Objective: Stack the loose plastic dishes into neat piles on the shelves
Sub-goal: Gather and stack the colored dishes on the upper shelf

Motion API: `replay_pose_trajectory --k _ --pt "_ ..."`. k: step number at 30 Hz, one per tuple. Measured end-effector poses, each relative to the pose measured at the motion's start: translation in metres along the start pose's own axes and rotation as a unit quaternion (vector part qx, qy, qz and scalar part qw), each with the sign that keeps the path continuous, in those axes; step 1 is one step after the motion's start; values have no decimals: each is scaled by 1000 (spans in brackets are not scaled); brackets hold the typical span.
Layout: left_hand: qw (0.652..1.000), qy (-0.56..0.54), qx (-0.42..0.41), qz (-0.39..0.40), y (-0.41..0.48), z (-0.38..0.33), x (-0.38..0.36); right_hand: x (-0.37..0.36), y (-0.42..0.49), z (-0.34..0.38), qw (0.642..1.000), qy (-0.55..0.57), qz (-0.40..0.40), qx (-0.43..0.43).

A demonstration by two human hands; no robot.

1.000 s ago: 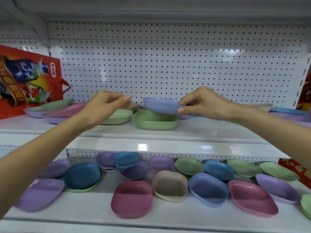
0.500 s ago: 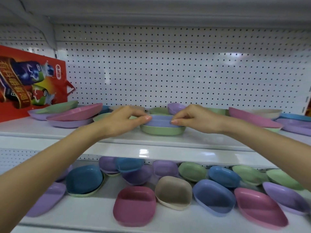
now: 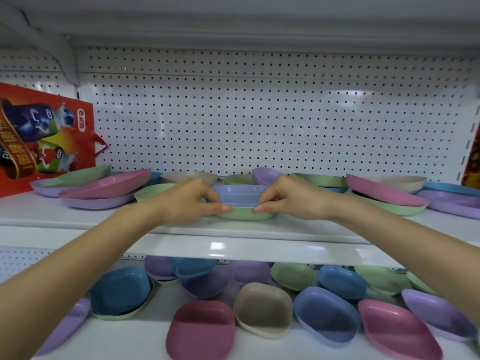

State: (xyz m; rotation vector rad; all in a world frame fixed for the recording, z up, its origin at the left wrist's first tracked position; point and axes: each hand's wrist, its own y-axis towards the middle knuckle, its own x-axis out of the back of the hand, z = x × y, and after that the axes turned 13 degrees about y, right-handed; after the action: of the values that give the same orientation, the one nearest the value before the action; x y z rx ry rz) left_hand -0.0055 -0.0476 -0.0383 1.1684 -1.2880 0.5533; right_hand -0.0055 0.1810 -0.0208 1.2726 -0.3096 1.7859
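Now the blue dish [image 3: 237, 195] sits down inside the green dish [image 3: 245, 214]. Left hand [image 3: 187, 201] and right hand [image 3: 291, 198] each pinch its rim with curled fingers.

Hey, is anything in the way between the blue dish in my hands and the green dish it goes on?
Nothing visible. The blue dish already sits nested in the green dish on the upper shelf, with the left hand and right hand pinching the rims at either end.

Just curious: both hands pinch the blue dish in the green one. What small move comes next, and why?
Probably release: the left hand and right hand pinch the rims, but the blue dish already sits nested in the green dish.
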Motion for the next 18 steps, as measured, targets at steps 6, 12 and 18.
replay_pose_trajectory --k 6,12,18 --pt "1000 -15 -10 -24 0 3 8 0 0 -1 1000 17 7 0" --pt "995 -39 39 -83 -15 39 27 2 0 1 999 21 27 10" --pt "996 19 84 -36 -33 73 24 2 4 -5 1000 7 23 5"
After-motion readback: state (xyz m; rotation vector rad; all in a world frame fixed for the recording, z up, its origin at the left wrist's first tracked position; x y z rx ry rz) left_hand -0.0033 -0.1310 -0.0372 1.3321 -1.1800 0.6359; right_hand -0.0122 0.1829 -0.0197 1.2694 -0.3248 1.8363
